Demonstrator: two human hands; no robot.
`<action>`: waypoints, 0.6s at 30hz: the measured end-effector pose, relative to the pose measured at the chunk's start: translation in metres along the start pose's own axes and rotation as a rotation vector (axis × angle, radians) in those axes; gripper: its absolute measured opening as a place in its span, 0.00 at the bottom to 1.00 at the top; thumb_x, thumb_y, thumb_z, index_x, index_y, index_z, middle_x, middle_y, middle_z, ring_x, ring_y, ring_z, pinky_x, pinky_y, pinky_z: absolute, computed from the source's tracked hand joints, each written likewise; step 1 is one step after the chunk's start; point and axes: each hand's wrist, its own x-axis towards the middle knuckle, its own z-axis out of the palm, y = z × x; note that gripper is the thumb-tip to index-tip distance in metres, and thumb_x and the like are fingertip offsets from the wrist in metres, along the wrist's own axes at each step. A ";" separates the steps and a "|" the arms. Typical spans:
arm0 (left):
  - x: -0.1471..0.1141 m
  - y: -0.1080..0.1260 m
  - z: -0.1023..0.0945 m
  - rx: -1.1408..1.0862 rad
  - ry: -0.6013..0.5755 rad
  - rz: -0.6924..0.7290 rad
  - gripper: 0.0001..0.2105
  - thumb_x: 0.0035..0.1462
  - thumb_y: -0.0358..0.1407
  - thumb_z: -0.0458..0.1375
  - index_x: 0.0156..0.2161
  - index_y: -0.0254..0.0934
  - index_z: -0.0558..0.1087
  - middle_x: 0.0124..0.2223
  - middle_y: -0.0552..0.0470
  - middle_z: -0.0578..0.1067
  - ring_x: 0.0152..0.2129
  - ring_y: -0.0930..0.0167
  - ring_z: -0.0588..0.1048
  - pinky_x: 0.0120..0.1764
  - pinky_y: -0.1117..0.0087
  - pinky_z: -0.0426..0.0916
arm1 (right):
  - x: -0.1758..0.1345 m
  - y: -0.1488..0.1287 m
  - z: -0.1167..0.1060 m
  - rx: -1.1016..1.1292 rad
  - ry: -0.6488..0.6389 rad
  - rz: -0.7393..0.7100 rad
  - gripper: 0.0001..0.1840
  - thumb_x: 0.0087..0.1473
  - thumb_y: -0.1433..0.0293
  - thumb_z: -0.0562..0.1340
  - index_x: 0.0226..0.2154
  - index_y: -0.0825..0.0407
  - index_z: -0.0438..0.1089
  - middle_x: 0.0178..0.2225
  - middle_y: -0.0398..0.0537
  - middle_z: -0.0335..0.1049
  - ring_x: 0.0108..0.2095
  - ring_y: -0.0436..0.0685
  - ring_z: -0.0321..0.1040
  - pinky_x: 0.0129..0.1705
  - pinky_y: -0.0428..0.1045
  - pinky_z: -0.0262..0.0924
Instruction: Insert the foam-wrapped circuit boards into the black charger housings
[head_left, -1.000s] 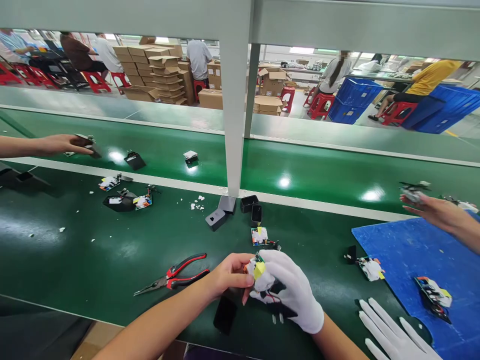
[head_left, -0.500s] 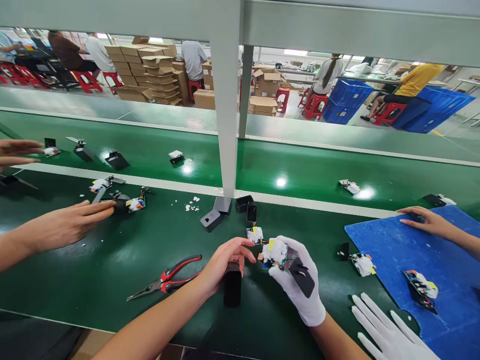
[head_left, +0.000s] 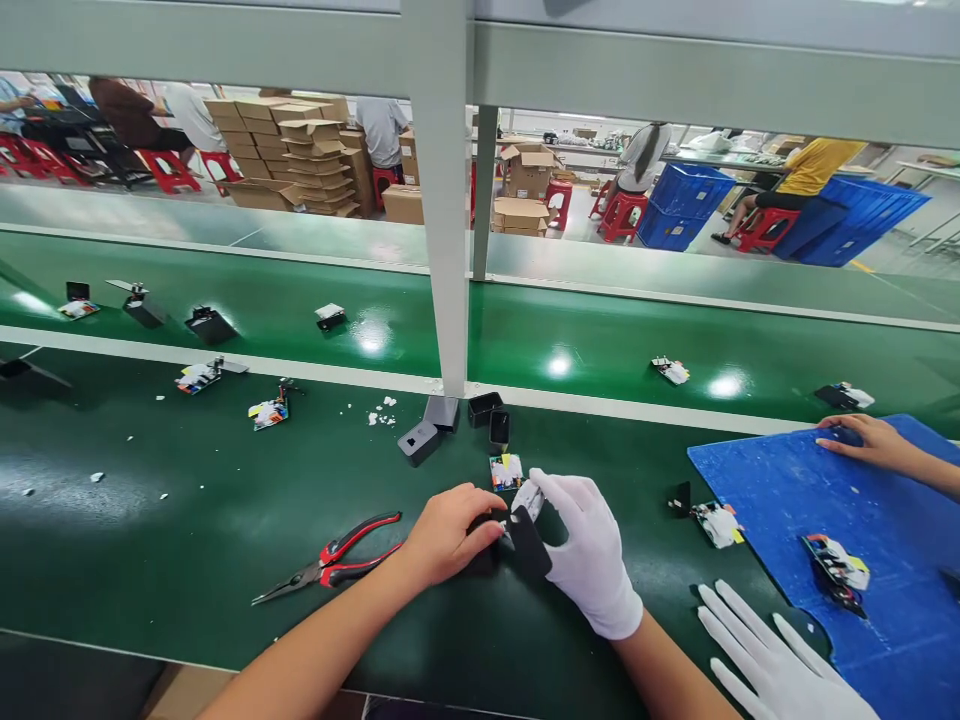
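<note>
My right hand [head_left: 589,550], in a white glove, is closed on a circuit board [head_left: 528,500] coated in white filler. A flat black plate [head_left: 530,543] hangs beside the board, near the glove's fingertips. My bare left hand [head_left: 454,535] is closed at the board's left side, thumb and fingers bent together; what they pinch is hidden. Under that hand a black plastic case [head_left: 484,562] shows only in part. Just beyond my fingers lies another filler-coated circuit board [head_left: 505,470]. Needle-nose pliers [head_left: 330,562] with red and black handles lie left of my left hand.
Black housings [head_left: 420,441] and open black cases [head_left: 498,428] stand near the post [head_left: 448,250]. White crumbs [head_left: 381,412] are scattered left of them. On the right are a blue mat [head_left: 757,500], a co-worker's hand [head_left: 862,440] and a white glove [head_left: 772,650]. Boards lie on the green belt [head_left: 562,330].
My right hand has turned the board on edge and brought it left, against my left hand. My left fingers have closed. The co-worker's hands at left have gone, with a dark part.
</note>
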 end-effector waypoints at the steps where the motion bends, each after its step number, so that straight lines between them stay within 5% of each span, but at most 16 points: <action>1: 0.001 -0.002 -0.003 0.066 -0.041 0.030 0.23 0.59 0.56 0.54 0.43 0.39 0.78 0.36 0.47 0.78 0.35 0.64 0.73 0.40 0.67 0.63 | -0.001 0.001 0.000 -0.011 -0.004 0.001 0.28 0.54 0.70 0.63 0.58 0.47 0.65 0.36 0.50 0.75 0.35 0.59 0.72 0.37 0.54 0.70; 6: 0.005 0.000 -0.015 0.157 -0.171 0.010 0.31 0.40 0.55 0.69 0.47 0.40 0.76 0.43 0.47 0.78 0.39 0.60 0.74 0.43 0.65 0.65 | -0.004 0.007 0.002 -0.081 -0.014 -0.002 0.28 0.53 0.70 0.64 0.57 0.48 0.66 0.36 0.49 0.75 0.34 0.59 0.71 0.36 0.54 0.69; 13: 0.002 0.015 -0.011 -0.130 -0.207 -0.042 0.11 0.54 0.42 0.61 0.38 0.37 0.74 0.39 0.50 0.76 0.35 0.68 0.72 0.40 0.70 0.66 | -0.003 0.001 0.004 -0.096 -0.029 0.004 0.24 0.54 0.62 0.65 0.53 0.51 0.70 0.33 0.50 0.74 0.32 0.59 0.70 0.33 0.54 0.68; 18: -0.007 0.022 0.004 -0.275 -0.212 -0.153 0.14 0.53 0.42 0.61 0.42 0.36 0.76 0.39 0.48 0.78 0.36 0.65 0.73 0.44 0.66 0.68 | -0.008 -0.004 0.010 0.007 -0.082 0.129 0.24 0.55 0.57 0.66 0.51 0.50 0.71 0.34 0.50 0.72 0.31 0.57 0.72 0.31 0.51 0.69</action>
